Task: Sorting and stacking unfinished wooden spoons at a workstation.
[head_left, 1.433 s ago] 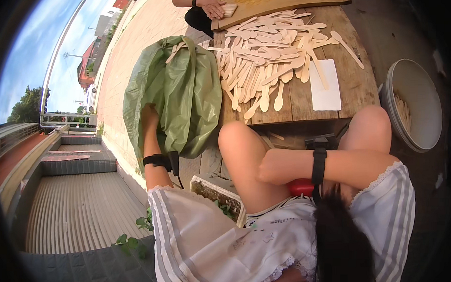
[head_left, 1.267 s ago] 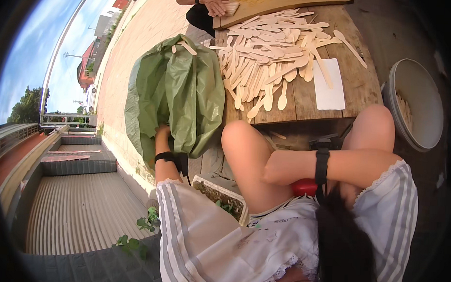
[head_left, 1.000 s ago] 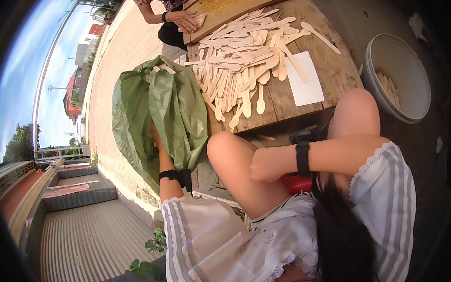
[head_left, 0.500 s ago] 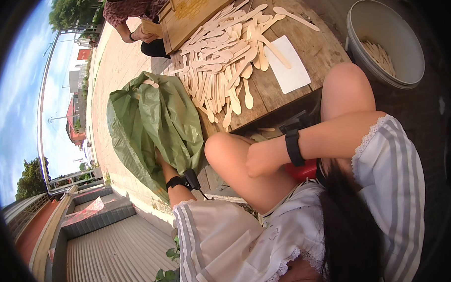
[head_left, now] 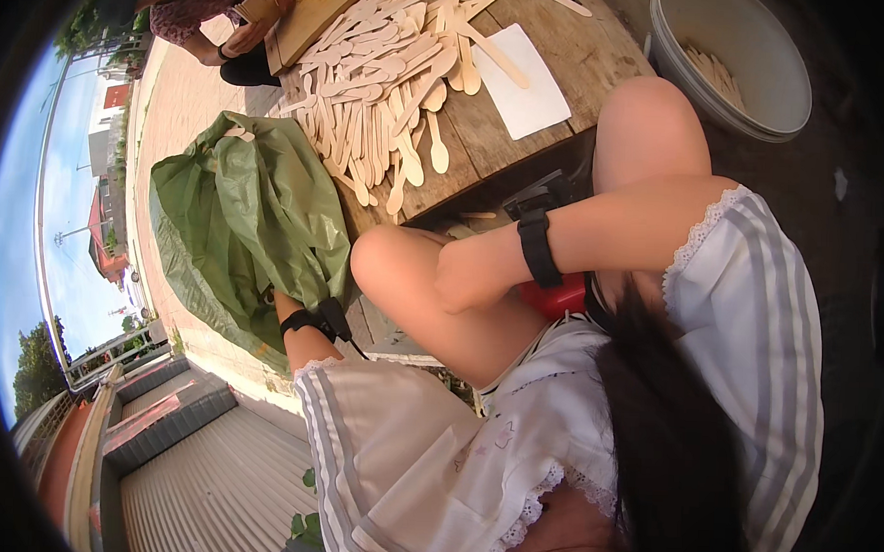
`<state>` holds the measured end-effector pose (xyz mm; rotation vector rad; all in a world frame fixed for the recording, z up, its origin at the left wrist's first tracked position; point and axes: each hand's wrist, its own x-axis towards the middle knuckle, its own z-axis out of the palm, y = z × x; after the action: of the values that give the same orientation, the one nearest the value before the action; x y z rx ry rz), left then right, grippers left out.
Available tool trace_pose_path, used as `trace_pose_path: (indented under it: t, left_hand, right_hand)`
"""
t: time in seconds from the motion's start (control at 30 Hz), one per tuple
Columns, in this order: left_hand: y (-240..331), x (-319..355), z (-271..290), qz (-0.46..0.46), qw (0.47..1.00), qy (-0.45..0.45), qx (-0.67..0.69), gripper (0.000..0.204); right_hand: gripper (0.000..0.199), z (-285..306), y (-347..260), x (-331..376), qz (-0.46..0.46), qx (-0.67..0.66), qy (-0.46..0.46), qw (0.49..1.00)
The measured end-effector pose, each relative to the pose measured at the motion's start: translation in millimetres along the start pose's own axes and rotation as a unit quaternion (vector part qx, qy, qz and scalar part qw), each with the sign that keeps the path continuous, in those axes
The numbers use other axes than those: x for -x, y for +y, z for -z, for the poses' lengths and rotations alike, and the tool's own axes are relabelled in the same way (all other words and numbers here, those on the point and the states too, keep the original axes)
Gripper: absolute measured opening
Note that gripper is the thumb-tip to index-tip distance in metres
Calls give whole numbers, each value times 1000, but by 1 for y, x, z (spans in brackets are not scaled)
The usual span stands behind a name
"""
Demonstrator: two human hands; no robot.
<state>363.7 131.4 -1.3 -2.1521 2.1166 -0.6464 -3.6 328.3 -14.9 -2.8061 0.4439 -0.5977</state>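
My left wrist [head_left: 285, 305] reaches into the folds of a large green plastic bag [head_left: 260, 187], which hides the fingers. Resting against my bent leg, my right hand [head_left: 464, 274] is curled into a fist with no object showing in it. In front of me a loose heap of flat wooden spoons [head_left: 386, 79] covers part of the wooden table [head_left: 499, 176]. A white sheet of paper [head_left: 526, 99] lies beside the heap, with one spoon handle across it. A small wooden piece [head_left: 238, 133] sits on top of the bag.
A pale bucket [head_left: 779, 103] holding some wooden pieces stands to the right of the table. Across from me, a person's hands [head_left: 256, 26] hold a bundle of wooden sticks beside a wooden board [head_left: 319, 24]. Something red [head_left: 553, 297] lies beneath my right forearm.
The whole view has shifted, so the table, bag and bucket appear further left and higher. My hands keep their places at the bag and on the leg.
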Motion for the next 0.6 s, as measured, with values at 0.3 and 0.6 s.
trace_pose_path:
  t: [0.3,0.6]
  left_hand:
    - [-34,20,2,18,999,9,33,49]
    - [-30,-12,14,21,994,57,96,49]
  right_hand:
    - [12,7,-7,3,-10,-15,-32,999]
    - [13,4,-2,4,10,-34,-2,999]
